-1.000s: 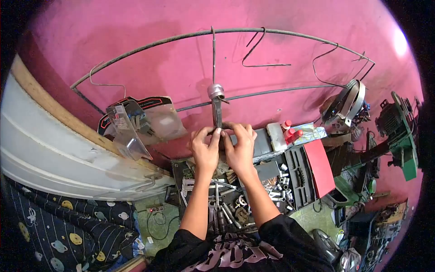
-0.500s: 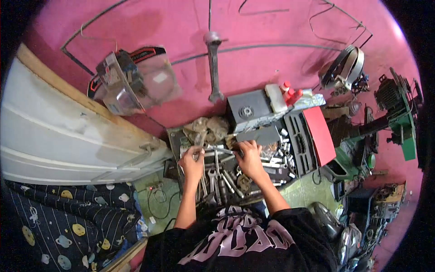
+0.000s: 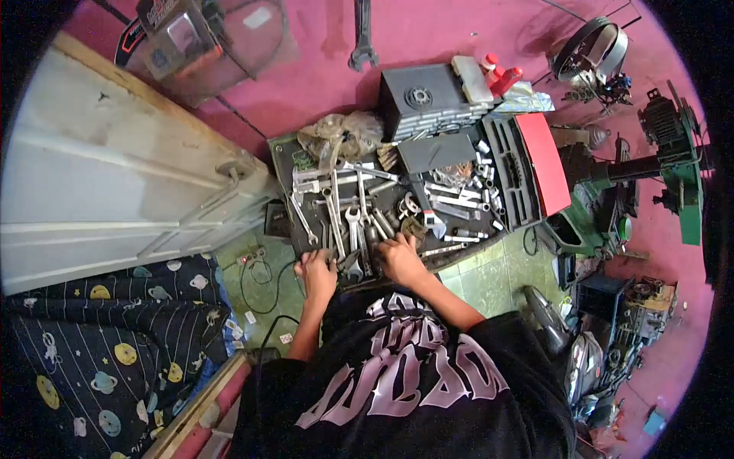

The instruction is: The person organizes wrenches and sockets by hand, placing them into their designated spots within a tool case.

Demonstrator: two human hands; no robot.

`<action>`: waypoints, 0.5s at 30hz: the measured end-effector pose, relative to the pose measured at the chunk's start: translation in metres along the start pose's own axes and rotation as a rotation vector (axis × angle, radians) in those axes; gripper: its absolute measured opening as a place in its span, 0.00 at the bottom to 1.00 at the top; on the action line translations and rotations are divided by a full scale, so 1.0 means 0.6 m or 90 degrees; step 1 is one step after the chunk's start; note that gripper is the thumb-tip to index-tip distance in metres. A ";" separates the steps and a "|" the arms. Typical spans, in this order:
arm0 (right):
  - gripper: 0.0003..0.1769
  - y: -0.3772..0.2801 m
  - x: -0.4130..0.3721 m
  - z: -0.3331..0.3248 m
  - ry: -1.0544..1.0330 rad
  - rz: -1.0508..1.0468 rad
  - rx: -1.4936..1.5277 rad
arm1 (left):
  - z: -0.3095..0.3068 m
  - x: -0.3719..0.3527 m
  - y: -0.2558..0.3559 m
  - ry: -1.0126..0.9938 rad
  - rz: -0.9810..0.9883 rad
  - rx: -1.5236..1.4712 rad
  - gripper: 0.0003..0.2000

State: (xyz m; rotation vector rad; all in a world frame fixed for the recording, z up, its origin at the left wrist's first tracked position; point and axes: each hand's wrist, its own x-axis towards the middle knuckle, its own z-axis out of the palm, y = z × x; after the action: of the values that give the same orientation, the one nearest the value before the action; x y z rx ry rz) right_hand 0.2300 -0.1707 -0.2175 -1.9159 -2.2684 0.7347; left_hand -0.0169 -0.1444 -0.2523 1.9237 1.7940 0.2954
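Observation:
My left hand (image 3: 317,271) rests at the near edge of a dark tool tray (image 3: 281,164), its fingers curled over the rim. My right hand (image 3: 401,260) lies on the tray's near end among several loose wrenches (image 3: 353,222). Its fingers are hidden among the tools, so its grip is unclear. A long wrench (image 3: 362,34) hangs on the pink wall, well beyond both hands. Bunched plastic bags (image 3: 340,134) sit at the tray's far end.
A grey case (image 3: 420,99) and an open socket set with a red lid (image 3: 535,164) lie to the right. A white door panel (image 3: 115,176) is on the left, with cables (image 3: 260,268) on the green floor. A green machine (image 3: 673,161) stands at the far right.
Both hands dropped from the wrench on the wall to the tray, then drew back to its near edge. The view tilted downward.

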 end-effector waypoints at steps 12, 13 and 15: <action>0.13 -0.055 0.149 0.024 0.091 -0.180 -0.156 | 0.036 0.053 0.030 0.045 -0.027 0.059 0.11; 0.13 -0.059 0.158 0.027 0.092 -0.182 -0.157 | 0.049 0.056 0.022 0.047 -0.027 0.059 0.11; 0.12 -0.068 0.171 0.038 0.073 -0.226 -0.218 | 0.055 0.057 0.021 0.122 0.018 0.107 0.13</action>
State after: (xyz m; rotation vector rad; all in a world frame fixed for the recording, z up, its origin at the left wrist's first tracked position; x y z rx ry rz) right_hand 0.1632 -0.0847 -0.2455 -1.5408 -2.6877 0.1983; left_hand 0.0139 -0.1181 -0.2802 2.0991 1.9719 0.3599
